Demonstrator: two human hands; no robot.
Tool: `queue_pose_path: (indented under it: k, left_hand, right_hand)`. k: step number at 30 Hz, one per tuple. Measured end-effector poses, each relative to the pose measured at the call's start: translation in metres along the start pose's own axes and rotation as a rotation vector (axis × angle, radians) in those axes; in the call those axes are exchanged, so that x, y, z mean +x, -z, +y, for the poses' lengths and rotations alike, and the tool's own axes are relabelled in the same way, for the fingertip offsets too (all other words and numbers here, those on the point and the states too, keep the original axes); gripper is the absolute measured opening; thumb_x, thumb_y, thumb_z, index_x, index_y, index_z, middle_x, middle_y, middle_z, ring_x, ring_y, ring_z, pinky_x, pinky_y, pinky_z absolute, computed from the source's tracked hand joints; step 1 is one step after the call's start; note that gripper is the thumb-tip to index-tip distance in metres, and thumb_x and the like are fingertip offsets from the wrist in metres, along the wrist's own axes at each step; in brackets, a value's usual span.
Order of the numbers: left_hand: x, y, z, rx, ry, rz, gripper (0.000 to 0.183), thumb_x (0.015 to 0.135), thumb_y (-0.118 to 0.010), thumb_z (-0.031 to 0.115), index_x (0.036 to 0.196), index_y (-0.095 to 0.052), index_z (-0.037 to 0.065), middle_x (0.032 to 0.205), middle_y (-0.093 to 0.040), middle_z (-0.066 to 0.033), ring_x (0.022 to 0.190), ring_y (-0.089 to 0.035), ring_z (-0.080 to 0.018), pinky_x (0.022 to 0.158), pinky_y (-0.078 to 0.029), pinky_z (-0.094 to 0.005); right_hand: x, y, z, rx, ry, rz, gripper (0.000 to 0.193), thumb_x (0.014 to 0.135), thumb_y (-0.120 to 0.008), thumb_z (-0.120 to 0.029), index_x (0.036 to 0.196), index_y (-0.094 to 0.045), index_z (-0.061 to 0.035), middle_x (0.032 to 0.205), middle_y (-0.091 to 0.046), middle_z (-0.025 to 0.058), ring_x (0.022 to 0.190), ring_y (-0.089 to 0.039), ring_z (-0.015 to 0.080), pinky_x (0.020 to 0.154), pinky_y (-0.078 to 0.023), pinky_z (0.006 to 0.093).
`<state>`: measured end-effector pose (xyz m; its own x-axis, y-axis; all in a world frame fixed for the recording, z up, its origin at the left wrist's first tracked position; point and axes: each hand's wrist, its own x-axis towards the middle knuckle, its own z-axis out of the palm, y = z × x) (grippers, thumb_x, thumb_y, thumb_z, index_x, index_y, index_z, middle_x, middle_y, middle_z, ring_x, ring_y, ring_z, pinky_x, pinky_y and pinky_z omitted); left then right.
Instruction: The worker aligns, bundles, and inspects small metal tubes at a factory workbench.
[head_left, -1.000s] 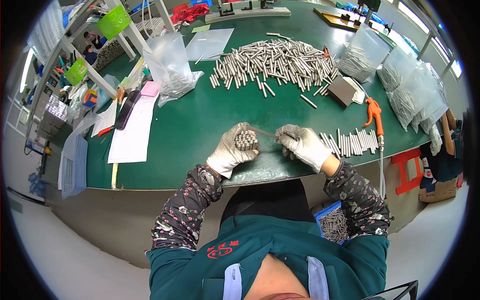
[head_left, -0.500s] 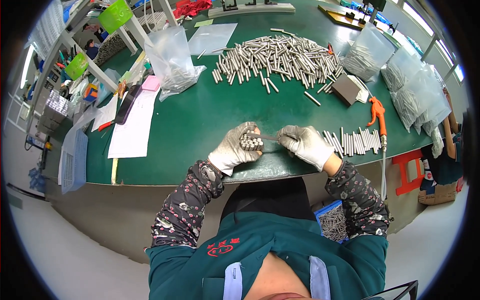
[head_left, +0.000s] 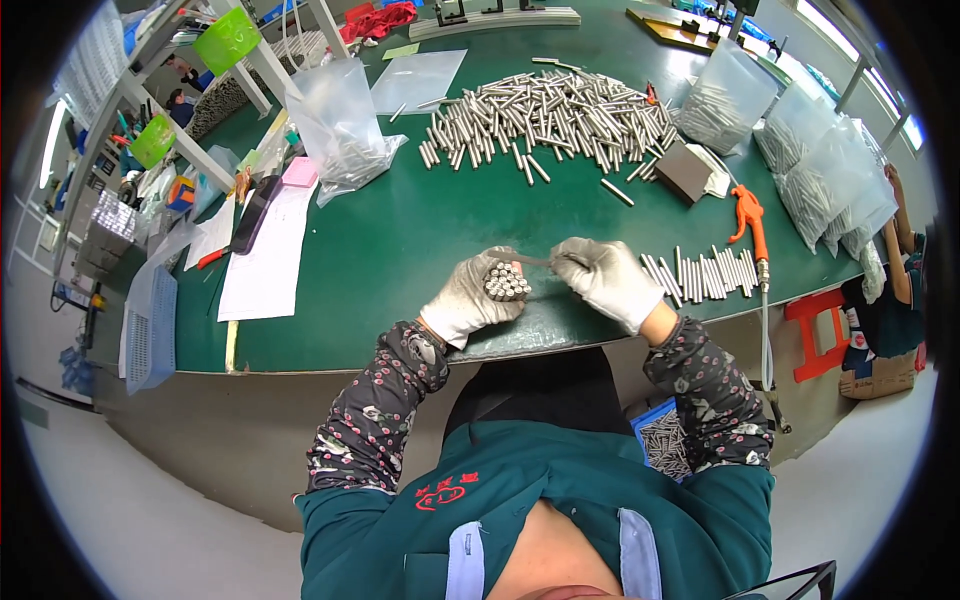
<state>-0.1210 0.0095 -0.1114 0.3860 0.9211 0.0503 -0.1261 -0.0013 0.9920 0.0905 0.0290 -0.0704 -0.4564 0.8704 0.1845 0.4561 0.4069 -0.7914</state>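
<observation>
My left hand [head_left: 466, 299], in a white glove, is closed round a bundle of short metal pins [head_left: 507, 282], their round ends facing up toward me. In my gloved right hand [head_left: 608, 284] I pinch one end of a thin, flat, dark strip [head_left: 522, 259], perhaps a file. The strip reaches left to the far edge of the bundle, by my left fingertips; whether it touches the pins I cannot tell. Beside my right hand, a row of loose pins [head_left: 715, 274] lies on the green table [head_left: 400, 225]. Farther back spreads a large pile of similar pins [head_left: 550, 120].
An orange air gun [head_left: 748, 215] with a hose lies at the right, near a brown block [head_left: 683, 173]. Plastic bags of pins [head_left: 825, 185] stand at the right edge. Left are a plastic bag [head_left: 340, 125], paper sheets [head_left: 262, 265] and a blue basket [head_left: 152, 325].
The strip has shifted from across the pin ends to the bundle's far edge, so more pin ends show. My right hand has moved slightly away from me.
</observation>
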Motion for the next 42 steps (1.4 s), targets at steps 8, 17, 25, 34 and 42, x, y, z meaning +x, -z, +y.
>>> queue_pose_path:
  k: [8,17,25,34,42]
  left_hand:
    - [-0.001,-0.004,0.009,0.018,0.091,0.027,0.044,0.062,-0.072,-0.004,0.099,-0.052,0.006,0.079,-0.055,0.0038,0.073,-0.052,-0.0061,0.068,-0.045,-0.0208]
    - [0.0,-0.004,0.01,0.02,0.093,0.015,0.039,0.062,-0.071,-0.004,0.095,-0.052,0.006,0.078,-0.054,0.0044,0.072,-0.051,-0.0053,0.066,-0.044,-0.0202]
    - [-0.004,-0.009,0.018,0.03,0.186,0.01,0.051,0.06,-0.074,-0.005,0.105,-0.051,0.003,0.082,-0.054,0.0036,0.076,-0.053,-0.0062,0.069,-0.046,-0.0197]
    - [-0.004,-0.006,0.009,0.0,0.137,0.073,0.058,0.058,-0.077,-0.003,0.108,-0.049,0.003,0.086,-0.056,0.0009,0.077,-0.056,-0.0083,0.071,-0.047,-0.021]
    - [-0.002,-0.003,0.005,0.058,0.083,0.03,0.057,0.06,-0.075,-0.006,0.11,-0.049,0.001,0.088,-0.054,0.003,0.079,-0.052,-0.006,0.073,-0.045,-0.0192]
  right_hand:
    - [-0.009,0.012,0.002,-0.034,-0.135,-0.126,0.027,0.083,-0.056,-0.028,0.091,-0.064,-0.0029,0.071,-0.062,0.0167,0.063,-0.061,0.0289,0.062,-0.047,0.0342]
    - [-0.01,0.007,0.005,-0.065,-0.027,-0.139,0.02,0.083,-0.058,-0.019,0.091,-0.063,-0.0011,0.066,-0.062,0.0107,0.055,-0.059,0.0167,0.054,-0.047,0.029]
    - [-0.003,-0.001,0.008,-0.161,0.178,-0.106,0.016,0.079,-0.059,-0.021,0.088,-0.065,-0.0093,0.075,-0.063,0.0131,0.068,-0.061,0.0325,0.062,-0.049,0.038]
    - [-0.008,0.035,-0.005,-0.178,-0.054,-0.067,0.021,0.081,-0.057,-0.025,0.087,-0.066,-0.0075,0.072,-0.063,0.0141,0.066,-0.062,0.0305,0.063,-0.049,0.0354]
    - [-0.001,0.013,-0.013,-0.292,0.051,-0.247,0.024,0.079,-0.056,-0.03,0.085,-0.066,-0.009,0.073,-0.063,0.0148,0.068,-0.061,0.0319,0.065,-0.049,0.0364]
